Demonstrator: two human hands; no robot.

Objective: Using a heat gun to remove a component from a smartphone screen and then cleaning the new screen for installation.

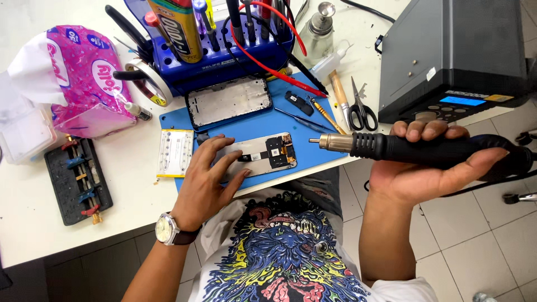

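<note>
Phone, opened and lying back-up with its board bare, sits on the near edge of a blue mat at the desk front. The left hand lies flat over the phone's left part, fingers spread and released, pinning it rather than gripping. The right hand is clenched around the black handle of a hot-air gun, held level out past the desk edge, its metal nozzle pointing left toward the phone's right end but still apart from it.

Just beyond the phone lies a separate phone frame; a white battery rests at the mat's left edge. Farther off stands a blue tool rack with red leads; scissors and a brush lie to the right, beside a dark station with a lit display. A pink tissue pack and a black clamp jig sit on the left.

By the look of it, the step in hand is heating: the phone is steadied and the gun is brought up, not yet over the board. The next move would call for swinging the nozzle above the spot to be warmed, hovering without contact, while keeping the left fingers away from the hot stream and the phone firmly still.
</note>
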